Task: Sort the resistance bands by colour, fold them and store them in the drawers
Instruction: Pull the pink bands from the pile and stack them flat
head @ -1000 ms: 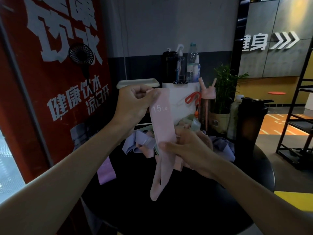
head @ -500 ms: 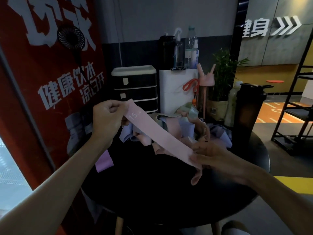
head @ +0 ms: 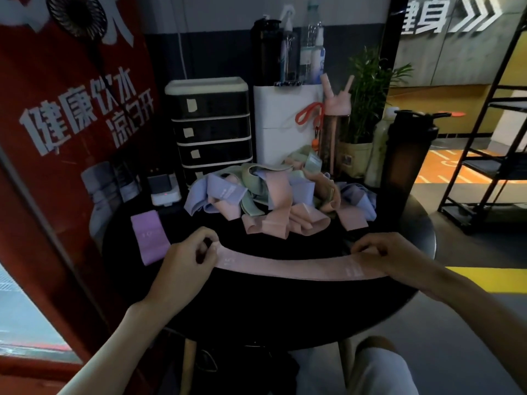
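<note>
Left hand: the left hand (head: 189, 259) has its fingers and thumb curled in tight, pinching the left end of the pink band (head: 285, 266).
Right hand: the right hand (head: 379, 256) is curled over the band's right end, clamping it the same way.
Pink band: it is pulled out long and flat between the two hands, running left to right across the near half of the table (head: 285, 309). A pale "15" shows near the left grip. Whether it rests on the tabletop or sits just above it, I cannot tell.
Pile: a loose heap of bands (head: 273, 201) in pink, blue-lilac and pale green lies tangled at the middle of the table, beyond the stretched band and apart from it.
Purple band: one purple band (head: 149, 236) lies flat on its own at the table's left edge, just left of the left hand.
Drawers: the dark drawer unit (head: 211, 129) stands at the far left of the table behind the heap. Its drawers are pushed in, each with a pale label.
Far side: a white box (head: 285, 121) stands right of the drawers with bottles on top, then a pink bottle (head: 336, 115), a plant (head: 368, 89) and a tall dark bottle (head: 405, 161).
Left: a red poster (head: 71, 124) fills that side, and a small white device (head: 164, 189) sits by the drawers.
</note>
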